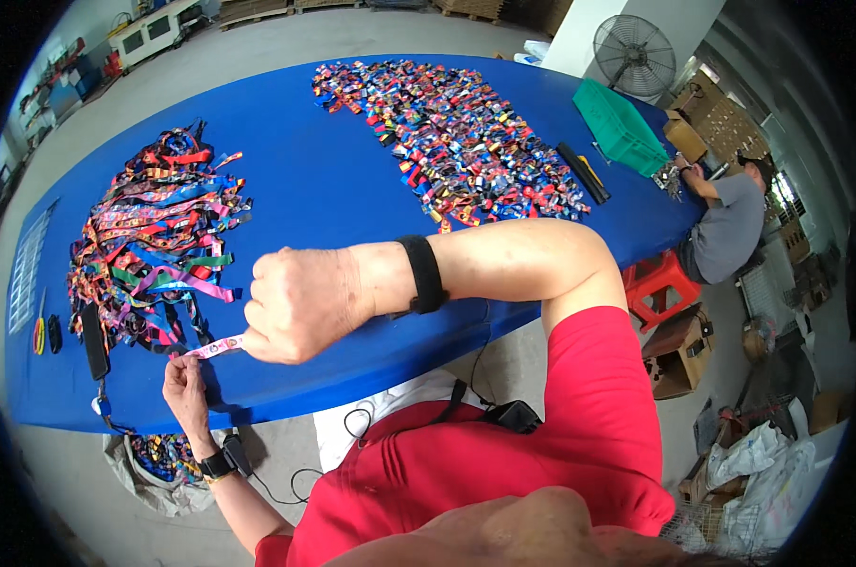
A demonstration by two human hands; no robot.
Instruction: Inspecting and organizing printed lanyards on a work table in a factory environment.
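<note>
A short pink patterned strap [218,348] stretches between my two hands near the table's front left edge. My left hand [188,392] pinches one end between thumb and fingers. The other end runs into the closed fist of my right hand [300,304], whose fingers hide it. Just beyond my left hand lies a big loose heap of colourful printed straps [154,250]. A black flat oblong object [94,340] lies at the heap's near left side, with a strap hanging from it over the edge.
Many small colourful strap pieces [475,142] cover the blue table [286,161] at centre right. A green crate [617,128] stands beyond; a person [730,227] sits beside a red stool [657,288]. Scissors [39,335] lie far left. A sack of straps [163,468] sits below the edge.
</note>
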